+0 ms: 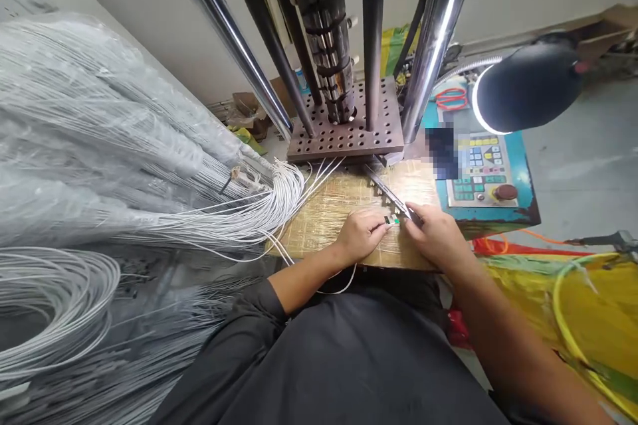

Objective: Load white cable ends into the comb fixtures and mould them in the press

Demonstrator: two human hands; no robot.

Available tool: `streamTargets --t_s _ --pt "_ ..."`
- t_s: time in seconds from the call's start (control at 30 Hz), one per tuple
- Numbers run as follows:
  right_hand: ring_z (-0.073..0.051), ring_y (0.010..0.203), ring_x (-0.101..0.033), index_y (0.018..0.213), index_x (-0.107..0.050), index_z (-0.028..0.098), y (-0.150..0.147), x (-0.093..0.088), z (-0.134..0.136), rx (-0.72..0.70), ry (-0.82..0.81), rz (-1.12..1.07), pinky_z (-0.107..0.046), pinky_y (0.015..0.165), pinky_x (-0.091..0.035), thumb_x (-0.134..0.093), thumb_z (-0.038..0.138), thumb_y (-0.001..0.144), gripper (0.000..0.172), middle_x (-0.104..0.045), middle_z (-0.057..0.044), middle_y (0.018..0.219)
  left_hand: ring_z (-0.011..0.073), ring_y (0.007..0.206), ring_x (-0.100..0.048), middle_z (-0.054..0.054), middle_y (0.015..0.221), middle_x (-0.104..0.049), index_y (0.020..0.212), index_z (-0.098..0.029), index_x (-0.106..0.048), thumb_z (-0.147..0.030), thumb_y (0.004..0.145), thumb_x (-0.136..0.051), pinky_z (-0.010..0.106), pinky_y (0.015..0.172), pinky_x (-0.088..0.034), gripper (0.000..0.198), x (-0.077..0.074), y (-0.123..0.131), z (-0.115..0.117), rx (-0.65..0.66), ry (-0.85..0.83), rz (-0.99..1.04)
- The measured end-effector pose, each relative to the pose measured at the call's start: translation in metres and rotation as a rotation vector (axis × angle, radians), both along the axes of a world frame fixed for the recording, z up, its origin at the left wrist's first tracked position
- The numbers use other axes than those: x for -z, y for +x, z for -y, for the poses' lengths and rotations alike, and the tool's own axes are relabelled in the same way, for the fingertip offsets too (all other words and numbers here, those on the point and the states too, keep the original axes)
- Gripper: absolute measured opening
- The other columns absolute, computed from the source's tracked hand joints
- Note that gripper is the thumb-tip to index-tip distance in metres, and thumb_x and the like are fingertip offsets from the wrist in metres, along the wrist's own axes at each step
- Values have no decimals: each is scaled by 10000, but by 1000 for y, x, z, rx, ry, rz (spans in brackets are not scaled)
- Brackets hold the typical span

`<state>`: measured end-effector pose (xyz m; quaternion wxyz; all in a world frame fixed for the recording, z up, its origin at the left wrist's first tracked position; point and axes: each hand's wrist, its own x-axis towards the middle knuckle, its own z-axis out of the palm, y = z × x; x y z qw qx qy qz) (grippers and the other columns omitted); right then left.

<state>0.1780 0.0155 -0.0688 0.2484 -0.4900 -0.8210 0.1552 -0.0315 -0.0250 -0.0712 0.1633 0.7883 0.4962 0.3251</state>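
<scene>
My left hand (359,234) rests on a tape-covered board (329,212), fingers pinched on a small green and white connector (392,220) at the end of a thin white cable (343,282). My right hand (434,232) is closed on the near end of a long narrow metal fixture bar (386,191). The bar runs diagonally back toward the perforated metal plate (349,136) of the machine. The two hands nearly touch at the connector.
Big bundles of white cables (124,166) in plastic fill the left side. Chrome columns (438,33) rise from the plate. A control panel (478,176) and a black lamp (528,86) stand at the right. A yellow bag (593,319) lies lower right.
</scene>
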Motion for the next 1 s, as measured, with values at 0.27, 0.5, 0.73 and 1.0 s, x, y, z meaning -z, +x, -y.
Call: streamTargets --t_s 0.27,0.5,0.73,1.0 --pt "-269 947 -681 1295 -680 143 3 9 4 19 24 -14 -346 809 -524 -513 324 935 436 -729 -110 1008 170 809 -634 35 794 -680 829 -167 -713 -318 1021 -582 309 778 -458 277 0 6 -3 45 -43 -118" --pt "-250 908 -676 1301 -680 158 3 11 5 13 42 -22 -323 766 -503 -510 325 951 424 -727 -93 978 165 782 -615 34 810 -682 795 -166 -698 -290 1019 -573 309 761 -450 284 -2 3 -9 50 -62 -148" --pt "-251 889 -667 1293 -685 159 2 8 5 8 41 -9 -329 749 -501 -490 340 965 422 -710 -90 926 180 863 -640 37 855 -713 862 -183 -727 -277 999 -612 327 827 -425 202 -14 -3 -15 98 -107 -240" --pt "-242 878 -667 1294 -687 156 2 9 5 15 45 -6 -325 733 -488 -497 344 965 424 -715 -86 937 188 854 -632 40 843 -705 841 -172 -716 -286 1006 -605 334 812 -406 230 -10 -5 -16 68 -66 -257"
